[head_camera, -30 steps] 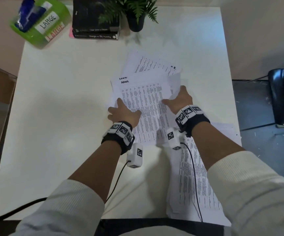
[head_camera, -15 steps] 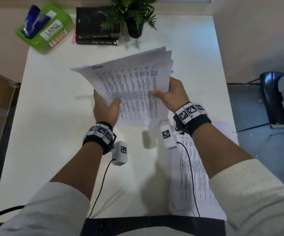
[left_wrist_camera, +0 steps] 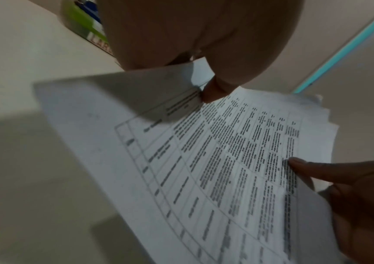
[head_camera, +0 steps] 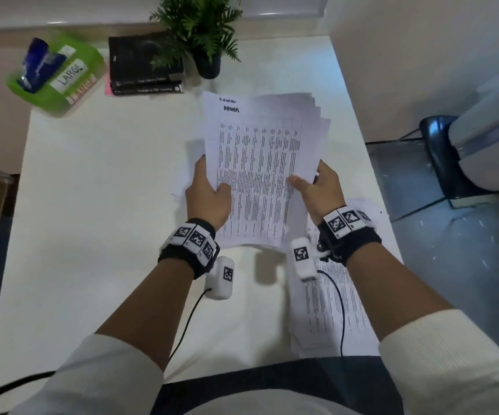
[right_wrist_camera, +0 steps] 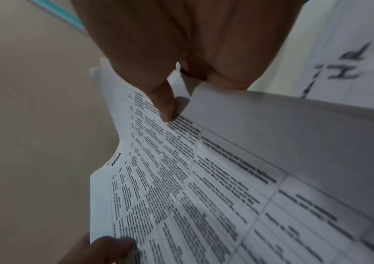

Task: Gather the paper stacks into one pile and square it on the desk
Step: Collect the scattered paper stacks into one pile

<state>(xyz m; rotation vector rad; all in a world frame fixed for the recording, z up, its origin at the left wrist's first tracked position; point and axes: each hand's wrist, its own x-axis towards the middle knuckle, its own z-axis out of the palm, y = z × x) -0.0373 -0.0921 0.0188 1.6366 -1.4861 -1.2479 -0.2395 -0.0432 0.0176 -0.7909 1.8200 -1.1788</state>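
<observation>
A sheaf of printed sheets (head_camera: 260, 163) is lifted off the white desk (head_camera: 92, 205), its edges fanned at the right. My left hand (head_camera: 209, 190) grips its left side, thumb on top and fingers underneath. My right hand (head_camera: 317, 187) grips the right side the same way. The left wrist view shows the sheaf (left_wrist_camera: 215, 169) pinched by my thumb, and the right wrist view shows the sheaf (right_wrist_camera: 192, 178) under my right thumb. A second paper stack (head_camera: 329, 310) lies flat at the desk's near right, partly under my right forearm.
A green box (head_camera: 59, 76) labelled LARGE sits at the desk's far left corner. Black books (head_camera: 145, 67) and a potted plant (head_camera: 203, 34) stand along the far edge. A dark chair (head_camera: 446, 157) is on the floor to the right.
Both hands gathered the loose sheets from the desk and lifted them. The sheaf has since turned from a slanted pose to upright, long side pointing away from me.
</observation>
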